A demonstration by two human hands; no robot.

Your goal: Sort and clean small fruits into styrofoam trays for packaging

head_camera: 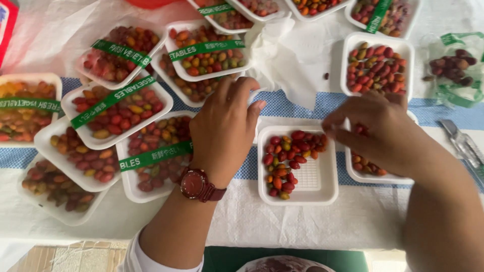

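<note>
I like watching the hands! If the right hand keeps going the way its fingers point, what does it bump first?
Probably the small fruits in the half-filled white tray; the right hand points left, just above them.

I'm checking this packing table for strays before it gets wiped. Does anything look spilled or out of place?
Yes, a little. One small dark fruit lies loose on the white cloth, outside every tray. The half-filled tray between the left hand and right hand has its fruit bunched on one side.
</note>
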